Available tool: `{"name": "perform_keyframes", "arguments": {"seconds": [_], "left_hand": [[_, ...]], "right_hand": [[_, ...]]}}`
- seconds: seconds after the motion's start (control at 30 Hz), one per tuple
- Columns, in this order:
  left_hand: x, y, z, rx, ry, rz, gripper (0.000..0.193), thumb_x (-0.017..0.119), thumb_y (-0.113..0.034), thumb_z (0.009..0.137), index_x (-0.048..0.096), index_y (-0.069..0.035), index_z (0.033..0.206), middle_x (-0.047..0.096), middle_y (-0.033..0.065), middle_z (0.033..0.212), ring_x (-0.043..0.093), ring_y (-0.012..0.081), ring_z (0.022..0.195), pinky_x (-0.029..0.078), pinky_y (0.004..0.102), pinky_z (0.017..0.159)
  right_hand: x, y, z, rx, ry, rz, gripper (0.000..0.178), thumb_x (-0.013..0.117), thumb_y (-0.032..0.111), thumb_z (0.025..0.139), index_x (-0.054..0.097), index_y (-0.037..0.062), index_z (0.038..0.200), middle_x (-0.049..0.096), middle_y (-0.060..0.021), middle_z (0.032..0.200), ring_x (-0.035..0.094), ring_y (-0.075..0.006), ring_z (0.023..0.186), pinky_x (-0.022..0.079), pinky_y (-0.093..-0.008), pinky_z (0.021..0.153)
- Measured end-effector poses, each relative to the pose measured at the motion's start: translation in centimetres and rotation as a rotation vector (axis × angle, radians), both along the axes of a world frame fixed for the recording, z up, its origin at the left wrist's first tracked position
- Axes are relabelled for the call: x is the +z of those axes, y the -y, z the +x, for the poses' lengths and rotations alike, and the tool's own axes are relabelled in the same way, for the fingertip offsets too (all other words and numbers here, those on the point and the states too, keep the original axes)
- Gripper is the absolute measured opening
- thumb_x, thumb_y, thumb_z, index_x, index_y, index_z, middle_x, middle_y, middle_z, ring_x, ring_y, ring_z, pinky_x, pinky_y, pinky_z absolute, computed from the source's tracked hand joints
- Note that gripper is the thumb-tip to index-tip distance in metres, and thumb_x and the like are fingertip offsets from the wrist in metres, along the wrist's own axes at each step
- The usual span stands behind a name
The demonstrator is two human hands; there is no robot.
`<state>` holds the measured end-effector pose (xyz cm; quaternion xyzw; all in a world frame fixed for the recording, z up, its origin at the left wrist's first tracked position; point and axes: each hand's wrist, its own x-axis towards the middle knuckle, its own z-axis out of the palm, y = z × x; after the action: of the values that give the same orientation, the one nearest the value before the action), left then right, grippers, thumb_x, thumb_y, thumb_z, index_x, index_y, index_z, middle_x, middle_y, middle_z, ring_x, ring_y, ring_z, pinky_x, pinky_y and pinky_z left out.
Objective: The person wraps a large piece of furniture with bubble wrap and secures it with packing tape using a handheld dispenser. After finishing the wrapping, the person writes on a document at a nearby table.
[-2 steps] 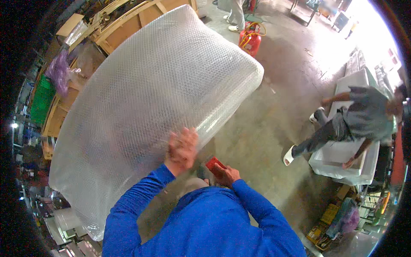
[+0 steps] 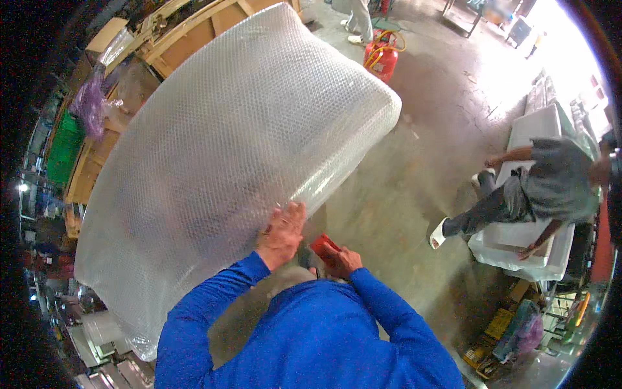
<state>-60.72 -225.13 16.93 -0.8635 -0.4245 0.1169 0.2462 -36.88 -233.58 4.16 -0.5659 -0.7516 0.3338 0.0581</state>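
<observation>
A big bubble-wrapped item (image 2: 246, 123) spreads across the left and middle of the view, its clear wrap shiny along the near right edge. My left hand (image 2: 282, 236) lies flat on that near edge, fingers stretched out and holding nothing. To its right, beside the wrapped item, my right hand (image 2: 345, 260) is closed round a red block-shaped hand-held thing (image 2: 322, 246). Its far end points up and left, and my fingers cover part of it, so its exact kind cannot be made out.
A red gas cylinder (image 2: 380, 61) with a yellow hose stands beyond the far corner, near another person's legs (image 2: 360, 19). At right a person in grey (image 2: 551, 181) is beside white wrapped pieces (image 2: 515, 259). Wooden crates (image 2: 201, 35) line the far left; yellow crates (image 2: 495, 324) sit lower right.
My left hand has shifted slightly right and down along the wrapped edge, and its blur has gone. My right hand keeps hold of the red thing, nearly still.
</observation>
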Motion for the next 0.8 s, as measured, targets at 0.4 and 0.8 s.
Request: {"name": "perform_keyframes", "arguments": {"seconds": [0.4, 0.8], "left_hand": [[-21.3, -1.4, -2.7, -0.020, -0.472, 0.081, 0.064, 0.038, -0.022, 0.097, 0.022, 0.001, 0.154, 0.017, 0.0133, 0.164, 0.015, 0.0298, 0.151, 0.001, 0.0473, 0.124], [-14.4, -3.4, 3.9, 0.378, 0.465, -1.059, 0.053, 0.051, -0.045, 0.096, 0.062, -0.003, 0.125, 0.059, 0.0149, 0.134, 0.059, 0.0348, 0.117, 0.048, 0.0479, 0.092]], "right_hand": [[-5.6, -9.6, -9.1, 0.142, 0.225, 0.011, 0.041, 0.069, 0.034, 0.077, 0.066, 0.0201, 0.115, 0.071, -0.0177, 0.092, 0.071, -0.0358, 0.083, 0.057, -0.0500, 0.067], [1.5, 0.3, 2.1, -0.331, 0.045, -0.017, 0.079, 0.077, 0.052, 0.070, 0.051, 0.0289, 0.142, 0.067, -0.0141, 0.115, 0.069, -0.0331, 0.095, 0.057, -0.0426, 0.079]]}}
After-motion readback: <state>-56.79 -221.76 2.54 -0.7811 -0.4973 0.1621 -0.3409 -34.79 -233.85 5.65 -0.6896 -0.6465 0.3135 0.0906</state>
